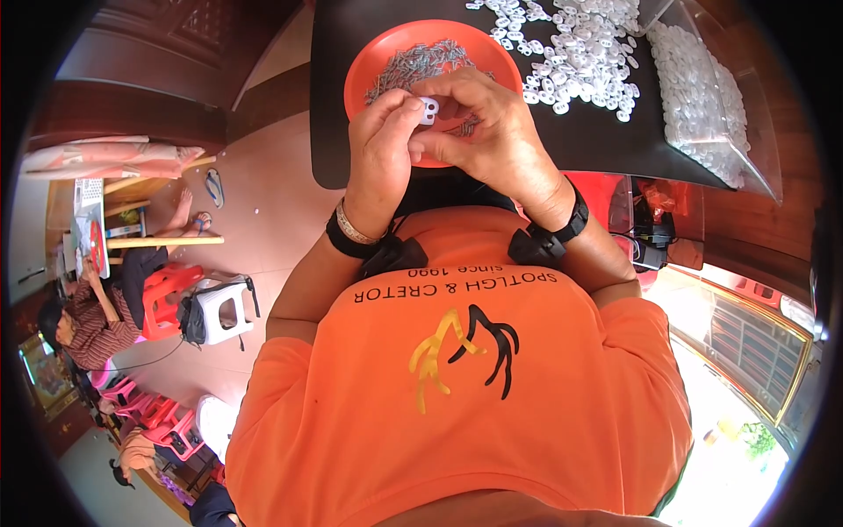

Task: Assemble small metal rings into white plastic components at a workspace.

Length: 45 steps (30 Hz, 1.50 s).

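One small white plastic piece (429, 109) is pinched between both hands, above the near part of the orange bowl (364, 66). The left hand (382, 145) grips it from the left with thumb and forefinger closed on it; the right hand (492, 123) closes on it from the right, fingers curled over. Holding it above the bowl probably keeps the small grey metal parts (413, 63) within reach and catches any that drop. The bowl stands on a black tabletop (606, 145). Beyond it lies a loose heap of white plastic pieces (580, 44), and to the right a clear bag (702, 97) of the same pieces.
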### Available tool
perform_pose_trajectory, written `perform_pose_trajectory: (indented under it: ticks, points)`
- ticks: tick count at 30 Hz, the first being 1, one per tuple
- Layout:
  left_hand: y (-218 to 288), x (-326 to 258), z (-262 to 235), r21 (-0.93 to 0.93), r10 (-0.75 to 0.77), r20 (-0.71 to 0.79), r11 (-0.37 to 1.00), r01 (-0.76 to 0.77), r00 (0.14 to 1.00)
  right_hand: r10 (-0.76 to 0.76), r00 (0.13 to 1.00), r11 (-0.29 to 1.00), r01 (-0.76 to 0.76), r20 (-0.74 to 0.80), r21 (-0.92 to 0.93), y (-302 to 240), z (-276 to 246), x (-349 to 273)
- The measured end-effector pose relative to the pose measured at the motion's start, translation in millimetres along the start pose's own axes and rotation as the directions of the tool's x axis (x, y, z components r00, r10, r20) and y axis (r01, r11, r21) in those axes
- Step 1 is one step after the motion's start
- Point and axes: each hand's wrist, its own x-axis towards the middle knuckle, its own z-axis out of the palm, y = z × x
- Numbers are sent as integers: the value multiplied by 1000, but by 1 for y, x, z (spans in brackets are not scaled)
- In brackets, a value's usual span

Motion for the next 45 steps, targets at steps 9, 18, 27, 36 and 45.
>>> perform_pose_trajectory:
  ticks: [9,18,27,36,45]
  points:
    - [-2,-2,-4,-35,-37,8,999,37,999,-114,993,985,108,-37,-133,-2,3,0]
    - [-7,-2,-1,-40,56,12,998,-55,998,-93,995,990,90,-26,-111,-7,1,-1]
    - [0,-6,3,-10,64,-21,998,-65,998,-148,985,986,141,-83,-84,2,2,-3]
    - [1,-1,-10,3,131,23,991,-131,991,-244,903,681,-100,-354,-726,-10,-129,27]
    - [0,0,-10,-31,114,57,993,-112,992,-217,926,669,-90,-310,-738,8,-186,37]
